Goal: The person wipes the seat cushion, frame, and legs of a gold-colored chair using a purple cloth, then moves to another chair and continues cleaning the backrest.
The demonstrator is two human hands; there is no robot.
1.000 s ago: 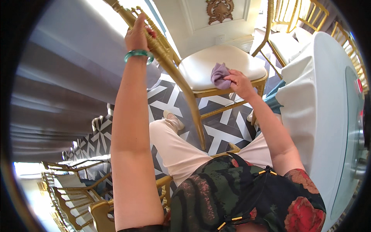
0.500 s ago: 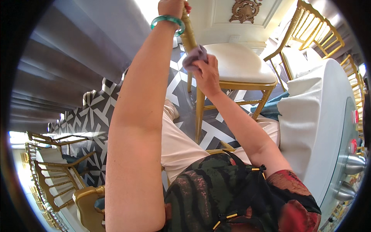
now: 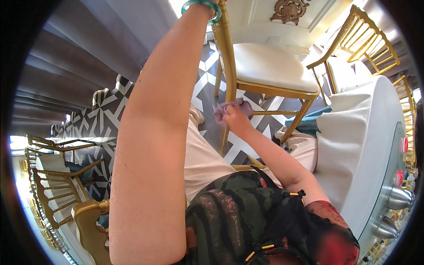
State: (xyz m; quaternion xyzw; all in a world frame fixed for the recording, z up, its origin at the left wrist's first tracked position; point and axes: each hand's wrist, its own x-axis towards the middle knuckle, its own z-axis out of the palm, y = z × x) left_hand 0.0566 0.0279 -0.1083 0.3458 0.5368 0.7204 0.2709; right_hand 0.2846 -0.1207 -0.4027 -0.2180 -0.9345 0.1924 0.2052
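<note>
A gold chair [image 3: 228, 66] with a white padded seat [image 3: 271, 66] stands in front of me. My left arm reaches up to the top of its back post. The upper edge cuts off most of my left hand [image 3: 214, 2]; a sliver of finger shows beside the post, closed on it. A green bangle [image 3: 191, 6] circles that wrist. My right hand [image 3: 239, 121] is closed on a greyish-purple cloth [image 3: 223, 113], bunched against the chair's near leg, below seat level.
To the right stands a round table with a white tablecloth [image 3: 340, 132] and a glass top. More gold chairs [image 3: 362, 39] are at the far right and lower left [image 3: 57, 190]. Grey curtains [image 3: 84, 62] hang at left. A carved ornament [image 3: 289, 11] decorates the far panel.
My right hand has moved down with the cloth, from beside the seat to the chair's leg. The view has shifted, so my left hand is now mostly beyond the upper edge.
</note>
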